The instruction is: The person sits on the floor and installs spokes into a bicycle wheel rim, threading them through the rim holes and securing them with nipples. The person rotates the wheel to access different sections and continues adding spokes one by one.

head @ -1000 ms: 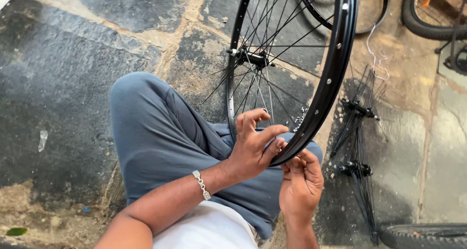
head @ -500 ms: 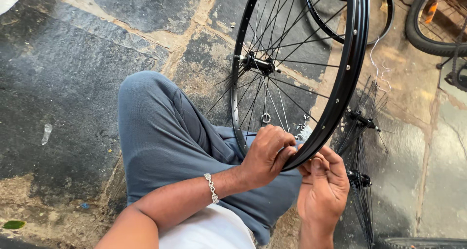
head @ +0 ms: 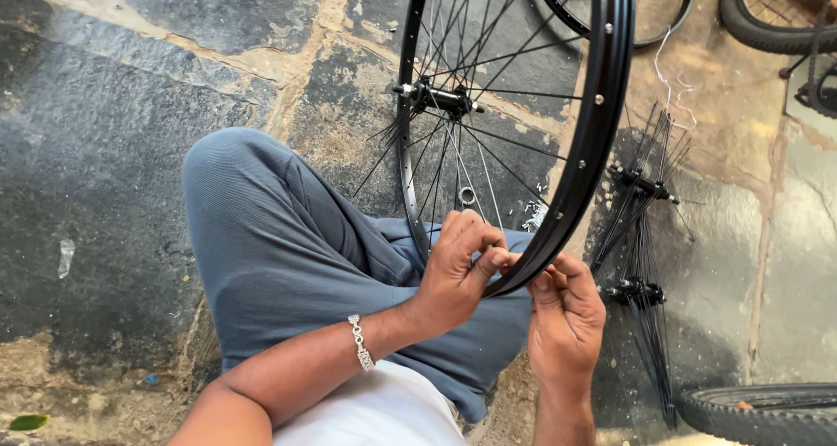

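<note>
A black bicycle wheel rim (head: 602,106) with thin spokes and a silver hub (head: 440,97) stands upright over my lap. My left hand (head: 458,272) is closed on the rim's lowest part from the inside, fingers pinched near a spoke end. My right hand (head: 567,311) holds the same stretch of rim from outside and below, fingertips touching the rim's edge. A silver bracelet (head: 359,341) sits on my left wrist. My grey-trousered knee (head: 261,228) is raised to the left of the wheel.
Two hubs with loose black spokes (head: 641,237) lie on the stone floor to the right. A tyre (head: 758,411) is at the bottom right, and other wheels (head: 767,19) lie at the top right. Small silver parts (head: 532,212) sit behind the rim.
My left hand has closed its fingers down onto the rim, and my right hand has come up to meet it. The view has shifted slightly, with the wheel now sitting higher and to the right.
</note>
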